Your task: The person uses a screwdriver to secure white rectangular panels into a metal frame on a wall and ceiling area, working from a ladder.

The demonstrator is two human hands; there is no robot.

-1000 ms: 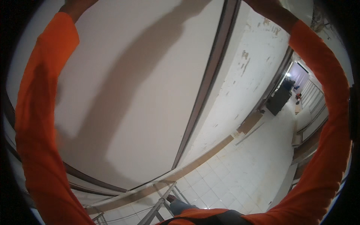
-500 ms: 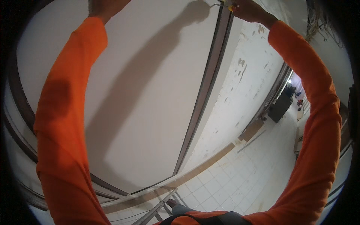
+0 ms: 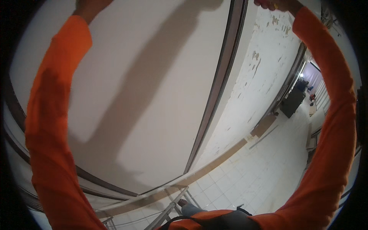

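Observation:
Both my arms, in orange sleeves, are raised toward the top edge. My left hand (image 3: 93, 7) is cut off there over the pale panel (image 3: 165, 115); its fingers are out of sight. At the upper right my right hand (image 3: 281, 4) has its fingers curled round a screwdriver, of which only a bit of yellow handle (image 3: 276, 6) shows. That hand is in front of the peeling white wall, to the right of the dark brown frame strip (image 3: 220, 80) along the panel's edge. The screwdriver's tip is not visible.
Below me are metal rails (image 3: 166, 214), perhaps of a ladder, next to my foot (image 3: 182, 202). A tiled floor (image 3: 230, 191) runs right along the peeling wall (image 3: 245, 84). A dark box-shaped object (image 3: 293, 102) stands farther off. Loose cables (image 3: 331, 19) hang at the upper right.
My right hand has moved right, away from the brown frame strip, and the screwdriver's metal shank has gone out of sight. My left hand has shifted left and the view has tilted slightly.

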